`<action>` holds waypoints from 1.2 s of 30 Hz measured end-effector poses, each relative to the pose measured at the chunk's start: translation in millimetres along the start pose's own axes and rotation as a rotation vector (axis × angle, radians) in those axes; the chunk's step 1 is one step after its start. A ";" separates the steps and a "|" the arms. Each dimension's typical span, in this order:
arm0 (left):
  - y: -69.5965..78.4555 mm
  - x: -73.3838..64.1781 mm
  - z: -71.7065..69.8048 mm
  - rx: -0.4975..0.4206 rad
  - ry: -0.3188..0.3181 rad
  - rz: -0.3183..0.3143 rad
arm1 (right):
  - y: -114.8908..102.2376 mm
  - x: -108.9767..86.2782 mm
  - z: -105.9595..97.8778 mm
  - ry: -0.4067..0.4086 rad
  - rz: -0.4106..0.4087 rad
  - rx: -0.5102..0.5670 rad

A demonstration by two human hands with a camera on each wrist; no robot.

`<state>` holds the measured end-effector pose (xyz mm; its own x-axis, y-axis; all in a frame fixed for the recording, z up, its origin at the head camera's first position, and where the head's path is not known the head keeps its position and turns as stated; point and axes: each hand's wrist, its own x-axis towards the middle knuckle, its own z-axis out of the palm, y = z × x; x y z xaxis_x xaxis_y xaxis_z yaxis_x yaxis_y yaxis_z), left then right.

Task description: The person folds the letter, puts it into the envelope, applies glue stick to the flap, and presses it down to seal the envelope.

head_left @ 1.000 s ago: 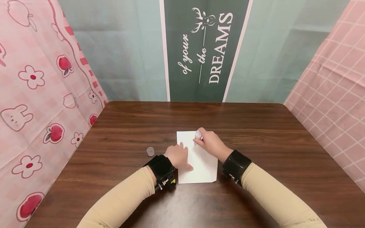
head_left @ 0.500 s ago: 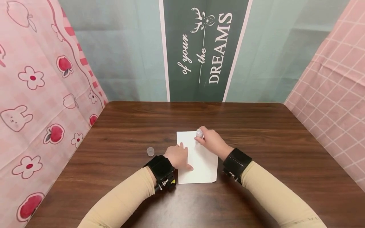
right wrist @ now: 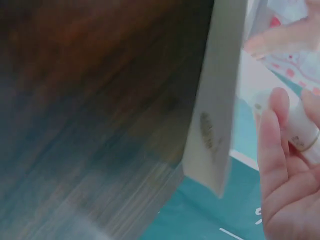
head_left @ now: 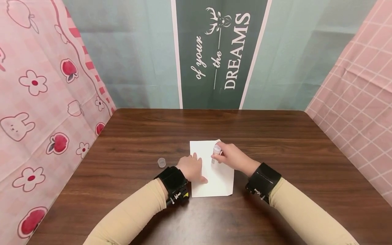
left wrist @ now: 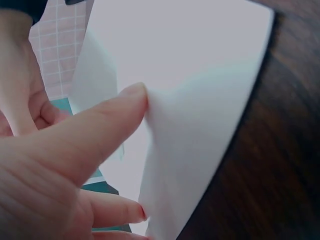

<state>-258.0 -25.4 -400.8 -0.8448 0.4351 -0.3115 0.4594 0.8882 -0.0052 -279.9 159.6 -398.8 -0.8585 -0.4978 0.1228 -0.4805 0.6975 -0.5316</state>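
My right hand grips a white glue stick, thumb and fingers curled round its tube. The stick stands tilted, its lower end down at the white paper, near the far right corner. In the right wrist view, small print shows on the glue stick. My left hand rests with spread fingers on the paper's left side. The left wrist view shows its thumb stretched over the sheet. A clear cap lies on the table left of the left hand.
The brown wooden table has its far edge before a green cloth with white lettering. Pink patterned cloths hang at the left and right. Along its right side the paper edge stands a little off the table.
My right hand with the glue stick has shifted right, first slightly away from me, then back nearer. The far right corner of the paper now shows. My left hand has stayed put.
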 end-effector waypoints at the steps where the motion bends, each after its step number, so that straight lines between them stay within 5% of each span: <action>1: 0.0 0.0 -0.2 0.002 0.001 0.001 | 1.1 2.7 0.1 0.016 0.021 -0.007; 9: -0.5 -0.3 0.2 0.011 0.004 0.005 | 6.1 13.0 6.1 0.091 0.047 -0.013; 17: 0.1 0.1 -0.8 0.008 -0.001 0.006 | -0.1 1.0 -4.5 -0.065 -0.079 0.021; 28: -0.8 0.2 -0.3 0.030 -0.007 0.008 | -2.8 23.8 2.9 0.039 0.066 -0.105; 36: -2.9 1.5 1.7 0.028 0.014 0.018 | -4.3 1.6 1.7 -0.001 -0.026 -0.011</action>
<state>-260.0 -27.5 -402.8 -0.8400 0.4529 -0.2988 0.4816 0.8760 -0.0262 -278.8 155.0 -397.8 -0.8455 -0.5166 0.1353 -0.5046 0.6900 -0.5189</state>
